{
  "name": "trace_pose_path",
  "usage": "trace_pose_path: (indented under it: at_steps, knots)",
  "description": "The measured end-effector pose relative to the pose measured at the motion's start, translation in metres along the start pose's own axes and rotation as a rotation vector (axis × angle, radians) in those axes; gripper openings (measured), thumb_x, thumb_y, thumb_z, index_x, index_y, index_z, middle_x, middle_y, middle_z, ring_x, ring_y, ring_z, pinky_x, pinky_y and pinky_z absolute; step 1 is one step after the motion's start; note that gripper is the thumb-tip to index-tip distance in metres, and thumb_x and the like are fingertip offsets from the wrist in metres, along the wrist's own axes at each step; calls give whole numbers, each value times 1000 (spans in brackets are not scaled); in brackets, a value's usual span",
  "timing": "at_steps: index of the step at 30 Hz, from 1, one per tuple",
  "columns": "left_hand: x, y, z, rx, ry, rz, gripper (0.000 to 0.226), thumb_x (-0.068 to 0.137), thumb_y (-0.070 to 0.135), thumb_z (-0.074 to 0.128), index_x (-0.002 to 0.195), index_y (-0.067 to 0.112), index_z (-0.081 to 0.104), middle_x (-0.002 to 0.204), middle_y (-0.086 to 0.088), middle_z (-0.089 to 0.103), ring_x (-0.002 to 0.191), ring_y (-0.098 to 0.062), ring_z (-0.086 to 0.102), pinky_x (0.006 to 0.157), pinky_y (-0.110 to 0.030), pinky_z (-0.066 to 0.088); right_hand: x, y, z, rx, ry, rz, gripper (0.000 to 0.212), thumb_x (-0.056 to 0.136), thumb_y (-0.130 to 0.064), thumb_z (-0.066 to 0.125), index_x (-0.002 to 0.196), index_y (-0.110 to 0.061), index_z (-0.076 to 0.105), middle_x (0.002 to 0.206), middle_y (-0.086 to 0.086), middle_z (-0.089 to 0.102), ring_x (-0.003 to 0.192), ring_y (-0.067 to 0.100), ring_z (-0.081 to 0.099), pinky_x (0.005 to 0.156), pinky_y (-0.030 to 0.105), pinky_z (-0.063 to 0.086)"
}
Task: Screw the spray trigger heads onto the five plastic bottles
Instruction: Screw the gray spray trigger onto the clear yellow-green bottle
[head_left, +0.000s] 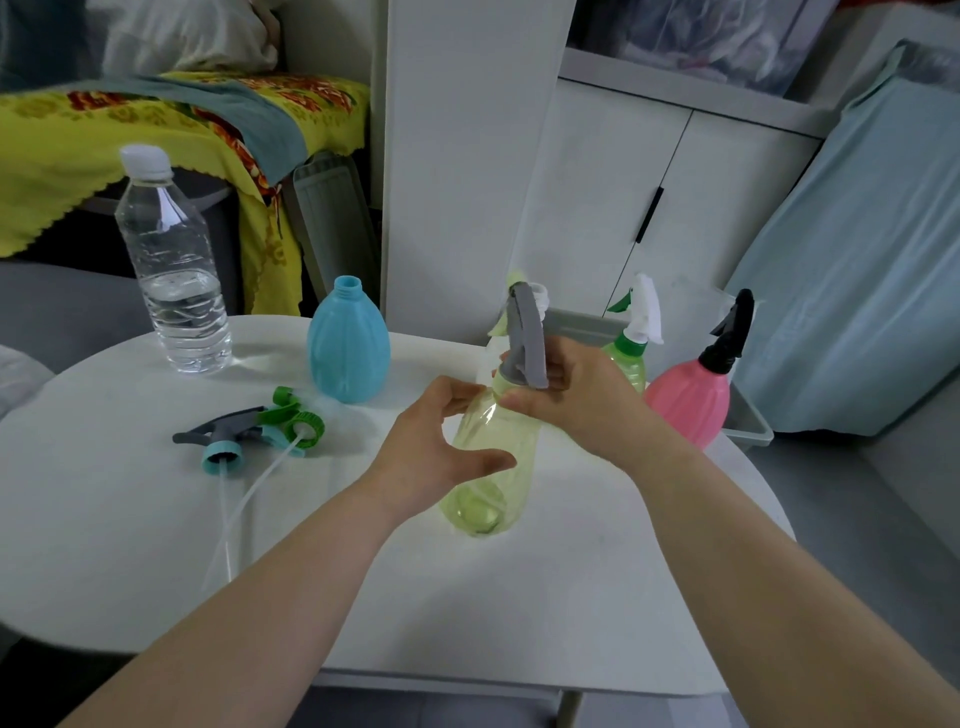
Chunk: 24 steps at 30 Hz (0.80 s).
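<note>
A pale yellow-green bottle (491, 467) stands on the white table (130, 509) at its middle. My left hand (436, 447) curls around the bottle's body, fingers and thumb loosely on it. My right hand (566, 395) grips the grey trigger head (524, 343) at the bottle's neck. A blue bottle (348, 348) with a bare neck stands behind to the left. Two loose trigger heads lie left of it: a grey and teal trigger head (223, 441) and a green trigger head (296, 421), both with white tubes. A green bottle (628, 358) with a white head and a pink bottle (685, 400) with a black head stand at the right.
A clear water bottle (171, 270) with a white cap stands at the table's far left. A grey bin (748, 421) sits behind the pink bottle at the table's right edge. White cabinet doors (623, 208) rise behind. A yellow patterned cloth (104, 145) covers furniture at the back left.
</note>
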<state>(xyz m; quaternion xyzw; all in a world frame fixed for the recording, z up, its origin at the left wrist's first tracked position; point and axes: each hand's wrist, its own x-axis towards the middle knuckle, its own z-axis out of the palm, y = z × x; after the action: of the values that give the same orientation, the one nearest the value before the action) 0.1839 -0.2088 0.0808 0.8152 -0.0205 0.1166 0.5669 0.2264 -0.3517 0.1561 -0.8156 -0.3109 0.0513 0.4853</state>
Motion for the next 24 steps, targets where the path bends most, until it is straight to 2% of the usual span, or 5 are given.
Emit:
trace_pose_path:
  at_steps: [5,9,12,19,24]
  knots:
    - [-1,2,4,17,29,6,49,55,31,81,79,43,40,88,33,46,81,28,42,66,12,26,-8,8,29,-38,323,-15,35,70,-20,71,79,-33,40,73,-22,51,69,-5,53,58,-1,39]
    - [0,2,3,11,17,8,51,55,29,82,80,43,40,89,32,48,84,22,43,69,12,28,-22,17,27,64,240,-47,27,82,-18,57,87,-41,44,89,-26,55,87,-10,56,72,-2,39]
    - [-1,2,4,3,12,17,52,56,27,81,82,43,40,91,32,47,86,20,43,69,12,28,-26,20,23,127,246,-71,24,85,-9,52,98,-30,54,90,-25,57,81,-21,54,75,-1,40]
    - [0,2,3,13,-1,11,53,58,27,80,88,42,39,89,33,45,81,25,41,68,7,34,-16,21,33,168,436,-45,33,70,-12,71,73,-35,47,73,-19,57,69,-14,55,67,1,42]
    - [0,2,4,13,1,15,51,58,26,80,83,44,39,89,33,46,78,32,41,67,9,31,-17,20,41,85,389,-58,30,82,-12,58,110,-18,49,101,-5,56,86,-7,49,78,2,35]
